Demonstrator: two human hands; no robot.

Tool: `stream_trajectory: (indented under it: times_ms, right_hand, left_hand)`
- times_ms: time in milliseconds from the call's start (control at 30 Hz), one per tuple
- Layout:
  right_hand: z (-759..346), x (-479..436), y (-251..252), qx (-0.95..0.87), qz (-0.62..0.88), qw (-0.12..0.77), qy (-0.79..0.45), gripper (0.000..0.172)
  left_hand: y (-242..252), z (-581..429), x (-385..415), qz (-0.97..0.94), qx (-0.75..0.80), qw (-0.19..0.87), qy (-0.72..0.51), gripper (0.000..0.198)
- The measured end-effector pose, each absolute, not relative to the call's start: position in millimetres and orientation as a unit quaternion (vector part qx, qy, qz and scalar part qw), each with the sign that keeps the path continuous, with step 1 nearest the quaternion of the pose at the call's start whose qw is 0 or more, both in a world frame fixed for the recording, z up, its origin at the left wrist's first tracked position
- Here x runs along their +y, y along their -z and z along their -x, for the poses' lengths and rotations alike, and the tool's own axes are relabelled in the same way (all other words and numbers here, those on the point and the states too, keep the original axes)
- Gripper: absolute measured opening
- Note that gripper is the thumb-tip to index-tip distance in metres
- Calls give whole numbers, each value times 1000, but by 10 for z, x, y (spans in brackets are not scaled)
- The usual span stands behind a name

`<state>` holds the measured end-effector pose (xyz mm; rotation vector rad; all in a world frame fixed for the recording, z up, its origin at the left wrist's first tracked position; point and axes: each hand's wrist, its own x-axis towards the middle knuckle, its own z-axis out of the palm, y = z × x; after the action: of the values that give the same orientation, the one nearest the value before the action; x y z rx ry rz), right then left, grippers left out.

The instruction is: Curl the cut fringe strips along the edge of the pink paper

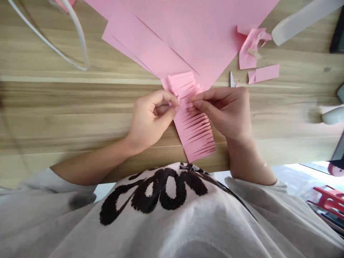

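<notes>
A pink paper strip [192, 139], cut into a fringe along its right side, lies slanted on the wooden table in front of me. Its upper fringe strands are bent or curled, while the lower ones lie flat. My left hand [154, 118] pinches the strip's uncut left edge with thumb and index finger. On the other side, my right hand [224, 109] has thumb and fingertips pinched on strands of the fringe near the middle. The fingertips cover part of those strands.
Large pink sheets [201, 32] spread across the far side of the wooden table [67, 111]. Pink scraps [248, 50] and a small cut piece [264, 73] lie at the right, near a pointed blade tip [232, 79]. A white cable [82, 39] loops at upper left; a whitish translucent stick [301, 25] is at upper right.
</notes>
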<state>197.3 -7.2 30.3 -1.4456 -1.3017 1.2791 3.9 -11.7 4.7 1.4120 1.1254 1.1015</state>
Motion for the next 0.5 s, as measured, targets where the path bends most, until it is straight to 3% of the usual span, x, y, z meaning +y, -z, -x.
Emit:
stream_trajectory:
  times_ms: [500]
  right_hand:
    - [-1964,-71,-355,-529,588,402,-461,19]
  left_hand:
    - [-21,-28,-104,-596,436,480,-474,8]
